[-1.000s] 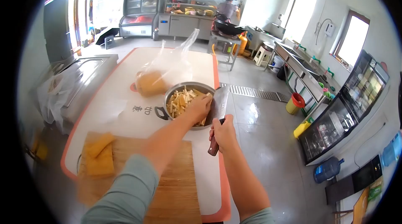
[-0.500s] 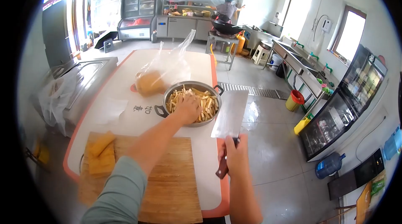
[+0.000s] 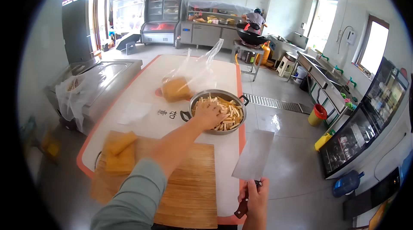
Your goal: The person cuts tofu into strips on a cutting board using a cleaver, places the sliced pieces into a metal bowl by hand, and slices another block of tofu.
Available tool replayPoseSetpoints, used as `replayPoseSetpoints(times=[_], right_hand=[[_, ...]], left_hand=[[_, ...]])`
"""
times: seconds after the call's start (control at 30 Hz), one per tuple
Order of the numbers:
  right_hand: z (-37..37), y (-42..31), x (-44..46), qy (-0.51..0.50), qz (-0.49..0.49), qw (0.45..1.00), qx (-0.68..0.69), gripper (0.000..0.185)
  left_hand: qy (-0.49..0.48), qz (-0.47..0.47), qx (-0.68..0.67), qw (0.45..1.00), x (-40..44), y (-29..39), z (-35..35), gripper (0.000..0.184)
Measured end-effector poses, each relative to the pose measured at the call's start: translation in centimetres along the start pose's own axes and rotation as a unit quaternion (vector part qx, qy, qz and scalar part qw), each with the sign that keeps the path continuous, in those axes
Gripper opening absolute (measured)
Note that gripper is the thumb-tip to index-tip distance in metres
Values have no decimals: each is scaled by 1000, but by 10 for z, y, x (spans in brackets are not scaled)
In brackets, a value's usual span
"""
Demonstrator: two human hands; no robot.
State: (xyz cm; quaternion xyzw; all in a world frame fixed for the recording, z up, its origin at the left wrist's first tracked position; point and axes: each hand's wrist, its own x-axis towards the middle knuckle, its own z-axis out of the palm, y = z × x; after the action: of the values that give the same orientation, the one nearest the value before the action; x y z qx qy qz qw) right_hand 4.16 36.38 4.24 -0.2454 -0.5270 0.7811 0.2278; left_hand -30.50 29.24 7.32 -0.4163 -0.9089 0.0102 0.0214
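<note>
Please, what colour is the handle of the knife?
The knife handle is dark reddish brown, seen best in the head view.

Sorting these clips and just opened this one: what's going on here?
Someone has their left hand on a heap of pale cut strips in a metal pot. Their right hand grips a cleaver by its handle, near the table's right edge. Uncut yellowish pieces lie on the cutting board's left side. Behind the pot, a clear plastic bag stands with another yellowish piece.
</note>
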Motion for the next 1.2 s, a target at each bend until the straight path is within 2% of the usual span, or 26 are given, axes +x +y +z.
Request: replayPoseSetpoints(times=[0.03, 0.07, 0.1, 0.17, 0.2, 0.23, 0.3, 0.33, 0.4, 0.43, 0.5, 0.53, 0.6, 0.63, 0.7, 0.8, 0.87, 0.93, 1.0, 1.07, 1.13, 1.2], right_hand=[[-2, 4, -2, 0, -14, 1000, -9, 20], [-3, 5, -4, -2, -12, 1000, -7, 20], [-4, 7, -6, -7, -10, 1000, -1, 20], [-4, 8, -13, -13, -5, 1000, 5, 20], [-4, 8, -16, -17, -10, 1000, 6, 19], [-4, 8, -18, -21, -16, 1000, 7, 19], [-1, 5, -26, -24, -16, 1000, 7, 19], [0, 5, -30, -27, -16, 999, 8, 19], [1, 8, -35, -27, -13, 999, 15, 18], [2, 10, -36, -26, -9, 999, 24, 17], [4, 12, -38, -27, -7, 999, 20, 17], [6, 12, -41, -30, -2, 999, 15, 17], [10, 6, -47, -35, 2, 999, 18, 21], [12, 4, -50, -42, 7, 999, 25, 26], [9, 7, -55, -30, 6, 999, -9, 21], [10, 17, -57, -57, 19, 996, -59, 16], [22, 22, -62, -80, 31, 993, -79, 17], [37, 30, -75, -89, -13, 996, -6, 18], [40, 48, -74, -112, 17, 994, -5, 18], [47, 68, -72, -130, 38, 991, -3, 19], [56, 83, -73, -145, 16, 989, -31, 20], [65, 77, -80, -154, 5, 988, -34, 23]], left_hand=[[-27, 10, 33, 999, -3, -7, -1, 61], [41, -39, -23, 998, 13, -19, 25, 42], [38, -41, -21, 998, 13, -23, 24, 42], [65, -72, -196, 976, 13, -34, 21, 44], [159, -71, -223, 959, 15, -40, 32, 44], [159, -71, -223, 959, 12, -50, 33, 44], [224, -37, -360, 905, 4, -70, 30, 35], [226, -36, -361, 904, -9, -68, 20, 35], [83, -63, -327, 939, -36, -63, 4, 25], [85, -61, -327, 939, -43, -61, 6, 25], [72, 66, -278, 956, -57, -55, 13, 23], [74, 67, -280, 955, -59, -54, 15, 23], [186, 32, -116, 975, -61, -52, 24, 22], [186, 30, -118, 975, -58, -54, 29, 22], [276, 56, -236, 930, -55, -65, 33, 14], [320, 103, -255, 907, -88, -64, 28, 13], [291, 90, -253, 918, -140, -49, 11, 14], [273, 61, -250, 927, -209, -43, 2, 16], [261, 53, -252, 930, -250, -46, 8, 19], [303, 43, -218, 927, -302, -69, 16, 26], [324, -50, -215, 920, -348, -104, 31, 32], [259, -228, -170, 923, -380, -125, 23, 38]])
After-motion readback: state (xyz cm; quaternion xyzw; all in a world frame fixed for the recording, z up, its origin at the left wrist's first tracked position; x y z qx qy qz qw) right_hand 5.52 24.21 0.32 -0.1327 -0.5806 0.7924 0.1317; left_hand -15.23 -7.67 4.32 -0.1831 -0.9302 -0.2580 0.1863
